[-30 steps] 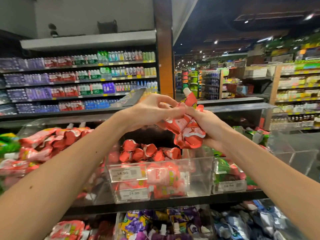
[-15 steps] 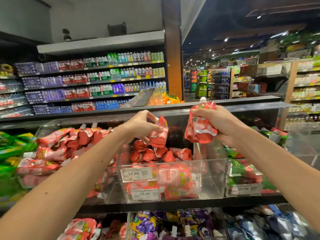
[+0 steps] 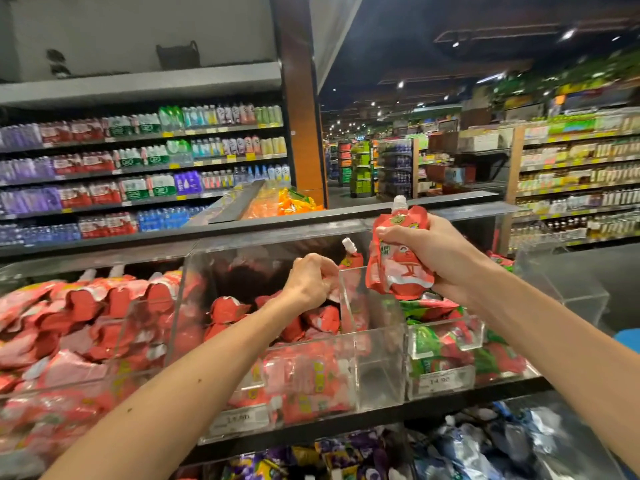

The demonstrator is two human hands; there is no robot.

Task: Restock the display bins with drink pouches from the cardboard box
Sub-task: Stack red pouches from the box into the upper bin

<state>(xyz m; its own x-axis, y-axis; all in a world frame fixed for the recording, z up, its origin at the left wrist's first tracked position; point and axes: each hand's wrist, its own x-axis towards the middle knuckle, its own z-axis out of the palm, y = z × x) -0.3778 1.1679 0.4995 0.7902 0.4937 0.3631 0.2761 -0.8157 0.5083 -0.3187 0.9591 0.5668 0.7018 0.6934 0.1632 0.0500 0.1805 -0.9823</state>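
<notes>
Clenched in the right hand [image 3: 433,258], raised above and to the right of the left: a bunch of red pouches [image 3: 398,271], squeezed round the middle, one white spout pointing up. Pinched in the curled fingers of the left hand [image 3: 311,282], lower down: a single pouch [image 3: 351,263], spout up, close against the clear divider wall of the middle bin [image 3: 377,362]. Beneath the left hand, a standing row [image 3: 225,311] of the same red packs on end; below the right hand, green-and-red packs [image 3: 436,341] in the neighbouring bin. No cardboard box in view. Probably midway through the restock, judging by the bare gap beside the divider. Worth watching the bunched grip on slick foil: easy to lose one straight down into the wrong bin under the right hand. Risky, too, to let go of the single pouch too high or leaning: likely to tip onto the standing row under the left hand and flatten it. Equally easy to jam the spout against the divider by pushing down crooked.
</notes>
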